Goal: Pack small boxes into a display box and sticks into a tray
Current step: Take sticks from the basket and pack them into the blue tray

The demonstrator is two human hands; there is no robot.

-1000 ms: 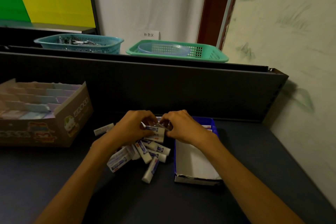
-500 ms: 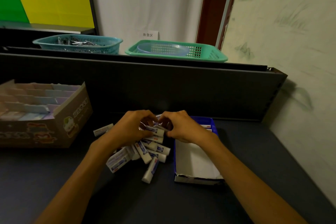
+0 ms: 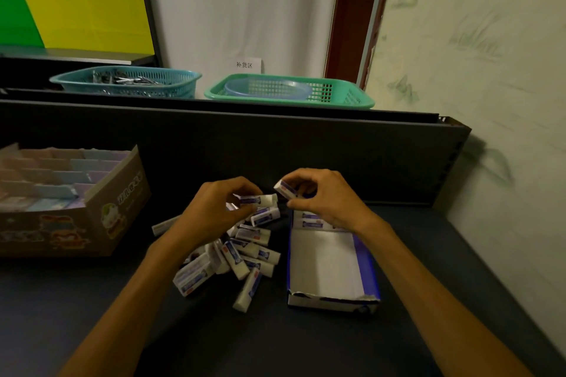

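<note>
Pinching one small box (image 3: pixel 286 189) between thumb and fingers (image 3: pixel 301 175), right hand (image 3: pixel 327 197) hovers over display box (image 3: pixel 332 269) far end, left hand (image 3: pixel 214 211) fingers grasping another box (image 3: pixel 257 199) above the loose pile (image 3: pixel 235 257) on worktop (image 3: pixel 306 343).

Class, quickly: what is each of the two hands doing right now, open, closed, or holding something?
Left hand: closed, pinching a small white-and-blue box over the pile.
Right hand: closed, pinching another small box above the blue display box.
</note>
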